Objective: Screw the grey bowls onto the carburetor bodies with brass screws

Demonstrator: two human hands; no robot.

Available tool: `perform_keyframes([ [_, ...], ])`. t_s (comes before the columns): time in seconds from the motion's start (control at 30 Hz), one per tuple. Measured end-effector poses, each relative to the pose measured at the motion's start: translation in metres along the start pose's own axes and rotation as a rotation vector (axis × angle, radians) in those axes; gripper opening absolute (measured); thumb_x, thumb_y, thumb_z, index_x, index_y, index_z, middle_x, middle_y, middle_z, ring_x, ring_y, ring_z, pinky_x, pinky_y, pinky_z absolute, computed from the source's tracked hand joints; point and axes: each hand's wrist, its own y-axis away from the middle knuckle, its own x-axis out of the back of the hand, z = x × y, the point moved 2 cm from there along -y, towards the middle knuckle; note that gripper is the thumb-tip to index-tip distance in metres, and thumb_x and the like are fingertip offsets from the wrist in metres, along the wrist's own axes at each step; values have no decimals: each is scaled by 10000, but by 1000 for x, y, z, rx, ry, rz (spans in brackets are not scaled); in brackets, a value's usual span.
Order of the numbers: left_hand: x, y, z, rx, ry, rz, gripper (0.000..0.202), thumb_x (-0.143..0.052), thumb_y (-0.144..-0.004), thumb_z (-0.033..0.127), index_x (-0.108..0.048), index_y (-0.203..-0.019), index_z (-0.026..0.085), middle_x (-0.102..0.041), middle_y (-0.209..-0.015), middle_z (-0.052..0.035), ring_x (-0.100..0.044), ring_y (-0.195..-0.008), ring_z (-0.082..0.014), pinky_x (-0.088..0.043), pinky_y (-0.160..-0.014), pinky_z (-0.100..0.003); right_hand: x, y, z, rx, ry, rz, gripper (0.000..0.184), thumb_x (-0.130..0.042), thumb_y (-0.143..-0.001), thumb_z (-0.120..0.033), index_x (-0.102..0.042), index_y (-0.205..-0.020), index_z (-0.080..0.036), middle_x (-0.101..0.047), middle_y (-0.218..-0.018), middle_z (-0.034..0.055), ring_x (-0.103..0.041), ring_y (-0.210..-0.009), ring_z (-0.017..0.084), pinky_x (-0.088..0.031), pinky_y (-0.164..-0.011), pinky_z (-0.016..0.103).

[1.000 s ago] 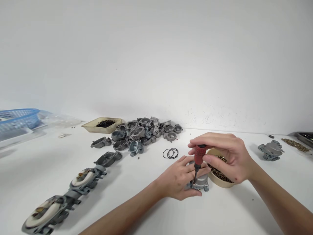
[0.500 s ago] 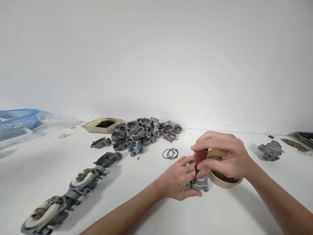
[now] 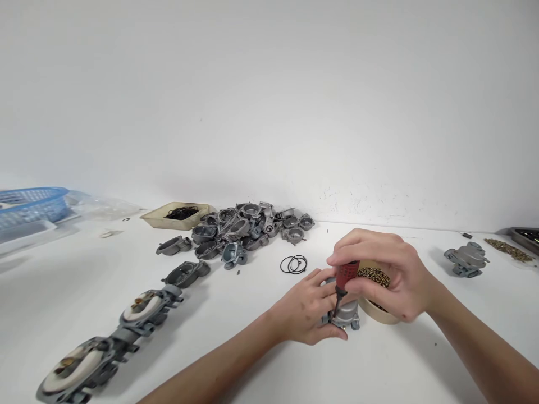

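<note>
My right hand is closed around the red handle of a screwdriver, held upright with its tip down on a small grey metal carburetor part on the white table. My left hand is wrapped around that part from the left, holding it steady. Just behind the part, half hidden by my right hand, sits a round beige bowl of small brass screws.
A heap of grey cast housings lies behind, with black O-rings beside it and a beige tray of black rings. Assembled units line the left front. A blue basket sits far left, another grey part far right.
My right hand has shifted its fingers on the screwdriver handle and sunk slightly; the tip stays on the part. The left hand and the part have not moved.
</note>
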Motion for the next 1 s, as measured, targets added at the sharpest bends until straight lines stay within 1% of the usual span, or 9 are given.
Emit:
perform_keyframes([
  [0.1,1,-1,1,16,-8,-24,649,-415,-1080,654,-506,-1488,158,-706,-1213,-158,-598,-1186,-347,-523,-984,-462,1,1,-2,-56,-34,-49,436,-584,-938,-23,-675,-1307,-235,-781,-1112,61,-747,-949,182,-658,-806,325],
  [0.27,0,-2,1,13,20,14,627,-439,-1069,663,-546,-1444,172,-710,-1199,-153,-588,-1198,-352,-542,-928,-443,0,0,4,29,-2,33,382,-736,-904,-46,-713,-1236,-232,-763,-962,25,-715,-827,135,-634,-738,267],
  [0.37,0,-1,1,7,34,16,608,-446,-1074,648,-545,-1442,175,-712,-1223,-147,-591,-1202,-347,-525,-999,-472,-2,0,4,18,-8,-22,375,-639,-958,-65,-706,-1285,-234,-767,-1039,62,-711,-886,164,-631,-733,301],
  [0.47,-2,0,0,13,18,-20,648,-431,-1077,649,-481,-1515,175,-706,-1234,-150,-606,-1196,-341,-517,-1028,-481,-1,0,1,-12,-78,-77,409,-557,-965,-55,-688,-1318,-215,-782,-1118,78,-734,-897,165,-646,-778,324],
  [0.6,-2,2,0,22,-6,-19,676,-455,-1063,665,-449,-1550,197,-705,-1248,-146,-604,-1204,-342,-532,-1001,-463,1,-1,2,-47,-38,-11,337,-664,-940,-51,-727,-1226,-217,-801,-972,25,-750,-807,132,-657,-735,260],
  [0.73,-1,1,0,20,0,-27,673,-478,-1057,660,-452,-1550,201,-685,-1310,-159,-555,-1285,-352,-516,-1049,-468,1,-2,7,25,38,54,335,-799,-887,-112,-728,-1197,-216,-768,-861,1,-727,-772,131,-647,-746,267],
  [0.8,-1,1,0,23,10,-25,673,-467,-1063,657,-438,-1560,204,-698,-1277,-156,-558,-1283,-353,-518,-1039,-466,2,-1,6,30,49,30,343,-764,-909,-114,-717,-1231,-222,-763,-891,10,-714,-814,137,-638,-766,279],
  [0.93,-1,1,0,13,7,-27,700,-422,-1077,656,-369,-1605,199,-708,-1264,-148,-602,-1222,-349,-513,-1023,-471,4,1,3,-82,-67,-92,363,-587,-951,-56,-687,-1270,-198,-774,-1089,73,-732,-963,174,-653,-834,328],
  [1.0,-1,1,1,14,-1,-31,701,-412,-1078,657,-345,-1618,215,-700,-1290,-144,-606,-1206,-343,-516,-1012,-462,5,2,2,-133,-91,-101,335,-588,-945,-37,-691,-1224,-189,-779,-1045,67,-746,-923,167,-662,-789,300],
])
